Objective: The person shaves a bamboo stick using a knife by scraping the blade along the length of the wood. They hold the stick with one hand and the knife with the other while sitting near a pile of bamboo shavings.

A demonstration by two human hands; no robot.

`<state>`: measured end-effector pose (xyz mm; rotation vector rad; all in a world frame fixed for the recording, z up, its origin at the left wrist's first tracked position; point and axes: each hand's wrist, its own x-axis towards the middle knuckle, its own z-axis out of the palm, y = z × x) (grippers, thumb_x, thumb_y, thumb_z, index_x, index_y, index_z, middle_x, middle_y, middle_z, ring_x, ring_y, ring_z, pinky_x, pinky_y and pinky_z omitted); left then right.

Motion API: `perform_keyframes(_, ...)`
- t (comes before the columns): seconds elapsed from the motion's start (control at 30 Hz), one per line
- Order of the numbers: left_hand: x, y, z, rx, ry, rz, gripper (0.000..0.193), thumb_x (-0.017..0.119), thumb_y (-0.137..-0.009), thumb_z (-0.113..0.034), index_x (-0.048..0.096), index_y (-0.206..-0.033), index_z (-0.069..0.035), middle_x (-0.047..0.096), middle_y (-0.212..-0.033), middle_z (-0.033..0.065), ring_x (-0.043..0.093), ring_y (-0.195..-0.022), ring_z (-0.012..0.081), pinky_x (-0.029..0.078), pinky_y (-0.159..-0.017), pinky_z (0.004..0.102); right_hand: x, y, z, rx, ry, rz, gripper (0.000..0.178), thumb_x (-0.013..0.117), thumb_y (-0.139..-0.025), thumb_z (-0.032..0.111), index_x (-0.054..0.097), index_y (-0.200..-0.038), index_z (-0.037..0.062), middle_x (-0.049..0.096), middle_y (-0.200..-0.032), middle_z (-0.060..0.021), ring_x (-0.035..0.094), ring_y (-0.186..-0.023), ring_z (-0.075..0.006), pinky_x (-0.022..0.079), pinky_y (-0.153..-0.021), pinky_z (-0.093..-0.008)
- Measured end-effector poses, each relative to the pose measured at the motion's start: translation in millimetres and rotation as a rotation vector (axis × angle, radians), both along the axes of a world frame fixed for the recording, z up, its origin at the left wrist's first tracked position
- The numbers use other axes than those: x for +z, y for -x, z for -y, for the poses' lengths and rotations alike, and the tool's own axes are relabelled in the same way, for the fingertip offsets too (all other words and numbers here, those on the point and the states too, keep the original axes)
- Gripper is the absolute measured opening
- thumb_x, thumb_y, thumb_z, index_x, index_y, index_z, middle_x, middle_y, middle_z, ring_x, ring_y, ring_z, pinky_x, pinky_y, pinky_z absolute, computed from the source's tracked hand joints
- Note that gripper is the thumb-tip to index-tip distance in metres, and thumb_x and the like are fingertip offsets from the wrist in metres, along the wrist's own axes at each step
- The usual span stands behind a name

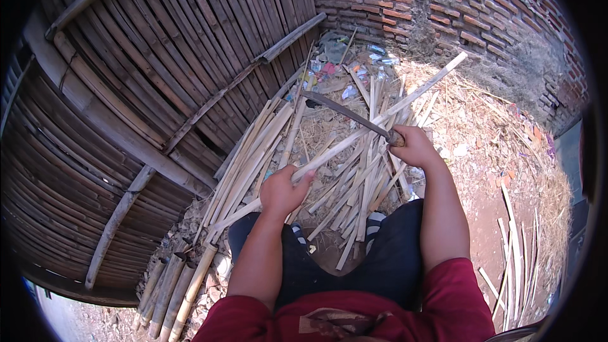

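My left hand (282, 191) is closed around a long pale bamboo strip (339, 148), with the thumb stretched along it. The strip slants from beside my left knee up to the far right. In my right hand (415, 147) is the handle of a machete (345, 111), a long dark blade that points to the far left. Near its handle the blade crosses the strip; whether it cuts into the wood I cannot tell. Between my legs and beyond them lies a loose pile of split bamboo strips (361, 180).
At the left stands a bamboo slat wall (171, 44) with pole supports, and a brick wall (475, 16) rises at the back. More strips (253, 158) lie along the slat wall. Bamboo poles (171, 297) are at the lower left, thin strips (516, 259) at the right, and litter (332, 66) at the back.
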<state>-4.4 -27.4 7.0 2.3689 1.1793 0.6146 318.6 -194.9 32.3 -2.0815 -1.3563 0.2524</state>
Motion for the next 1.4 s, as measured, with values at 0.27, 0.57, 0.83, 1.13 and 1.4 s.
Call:
perform_keyframes(0.27, -13.6, -7.5, -7.9, -0.010, -0.031, -0.042, 0.055, 0.071, -0.091, -0.063, 0.077, -0.099, -0.008, 0.074, -0.075, 0.0160, 0.074, -0.077, 0.0394, 0.056, -0.072, 0.0502, 3.5, 15.9, -12.2, 0.024, 0.192, 0.204, 0.033, 0.078, -0.079, 0.025, 0.073, -0.110, 0.0118, 0.073, -0.096, -0.0199, 0.070, -0.098, -0.0420, 0.056, -0.085, -0.0514)
perform_keyframes(0.57, -14.0, -7.0, -7.1, 0.003, -0.037, -0.026, 0.054, 0.074, -0.089, -0.061, 0.079, -0.100, -0.008, 0.073, -0.078, 0.0168, 0.073, -0.078, 0.0386, 0.055, -0.072, 0.0474, 3.2, 15.1, -17.5, 0.124, 0.129, 0.058, 0.036, 0.078, -0.078, 0.022, 0.072, -0.110, 0.0079, 0.072, -0.094, -0.0211, 0.069, -0.095, -0.0433, 0.055, -0.085, -0.0486)
perform_keyframes(0.83, -11.1, -7.6, -9.1, 0.050, -0.019, -0.052, 0.056, 0.072, -0.089, -0.064, 0.079, -0.100, -0.010, 0.074, -0.079, 0.0154, 0.073, -0.080, 0.0388, 0.055, -0.073, 0.0480, 4.5, 6.0, -8.0, -0.092, 0.092, 0.011, 0.039, 0.077, -0.080, 0.020, 0.070, -0.115, 0.0040, 0.073, -0.101, -0.0241, 0.069, -0.101, -0.0447, 0.055, -0.090, -0.0483)
perform_keyframes(1.13, -11.6, -5.8, -7.4, -0.024, -0.005, -0.065, 0.059, 0.068, -0.092, -0.064, 0.077, -0.103, -0.007, 0.075, -0.079, 0.0162, 0.075, -0.082, 0.0378, 0.057, -0.075, 0.0495, -7.8, 35.5, -34.7, 0.276, 0.171, 0.184, 0.031, 0.078, -0.078, 0.026, 0.070, -0.103, 0.0085, 0.071, -0.089, -0.0212, 0.069, -0.091, -0.0440, 0.055, -0.080, -0.0510)
perform_keyframes(1.4, -8.1, -9.5, -8.9, 0.020, 0.033, -0.062, 0.055, 0.072, -0.090, -0.062, 0.079, -0.103, -0.009, 0.074, -0.080, 0.0163, 0.074, -0.081, 0.0378, 0.056, -0.074, 0.0474, -37.6, -27.6, -6.8, -0.134, 0.002, -0.045, 0.048, 0.079, -0.082, 0.023, 0.073, -0.128, 0.0080, 0.074, -0.104, -0.0248, 0.072, -0.102, -0.0402, 0.056, -0.091, -0.0454)
